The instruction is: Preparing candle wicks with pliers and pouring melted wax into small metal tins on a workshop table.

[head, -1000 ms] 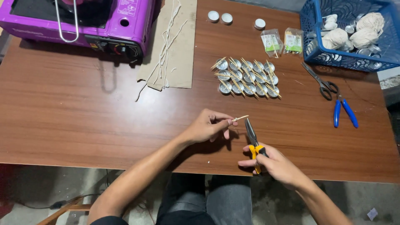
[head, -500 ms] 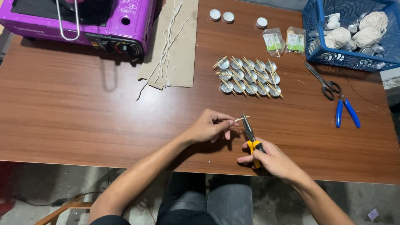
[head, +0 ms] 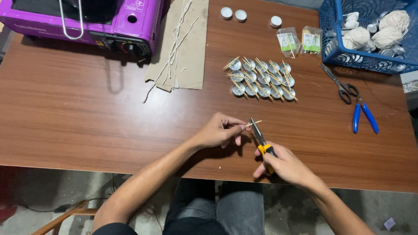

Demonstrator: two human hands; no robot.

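Note:
My left hand (head: pixel 220 130) pinches a short thin wooden stick (head: pixel 254 123) by its left end, low over the brown wooden table (head: pixel 78 117). My right hand (head: pixel 285 165) grips yellow-handled pliers (head: pixel 260 138), whose dark jaws point up and meet the stick near my left fingertips. Beyond them, several small round metal cups (head: pixel 261 79) sit in close rows, each with thin sticks laid across its top.
A purple portable stove (head: pixel 87 19) stands at the back left. Cardboard (head: pixel 185 48) with white string strands lies beside it. Three small tins (head: pixel 237 14), two small packets (head: pixel 298 41), black scissors (head: pixel 339 85), blue-handled pliers (head: pixel 363 115) and a blue basket (head: pixel 370 35) of string balls sit at the back right.
The pliers' jaws have shifted left along the stick, closer to my left fingertips. Both hands stay in about the same place above the table.

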